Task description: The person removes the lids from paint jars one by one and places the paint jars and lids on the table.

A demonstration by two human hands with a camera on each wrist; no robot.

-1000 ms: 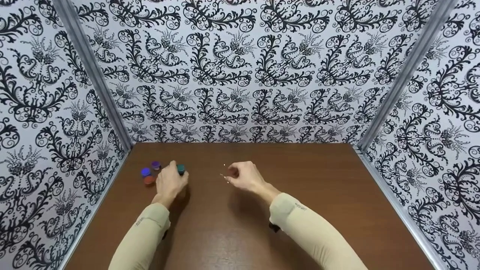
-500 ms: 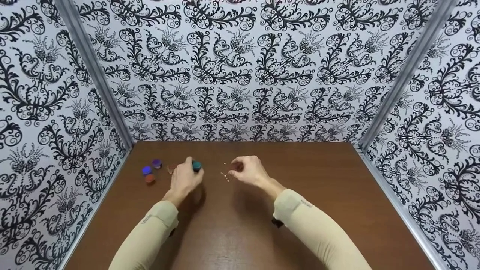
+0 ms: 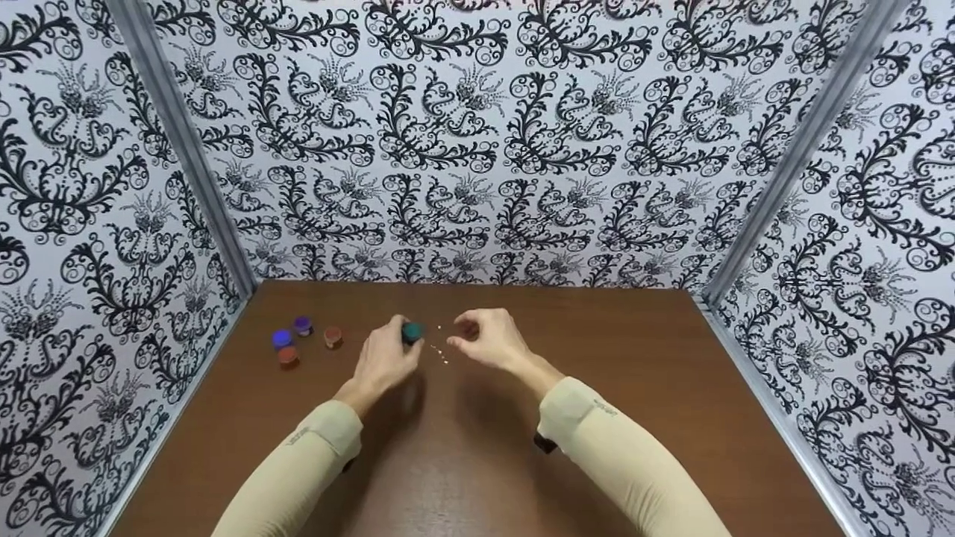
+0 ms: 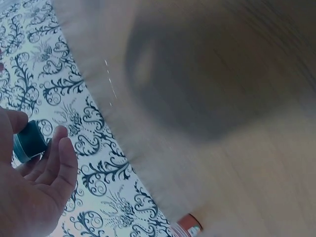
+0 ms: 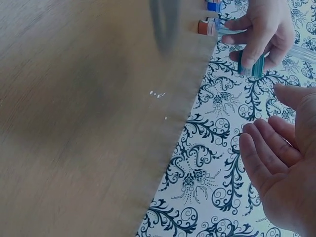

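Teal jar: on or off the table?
Off. The left hand holds the teal jar up, and both wrist views show it against the patterned wallpaper.

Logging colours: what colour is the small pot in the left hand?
The small pot is dark teal green, clearest in the left wrist view.

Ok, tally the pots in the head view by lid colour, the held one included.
Blue pot: 1
Purple pot: 1
Orange-red pots: 2
Teal pot, in the left hand: 1
Total: 5
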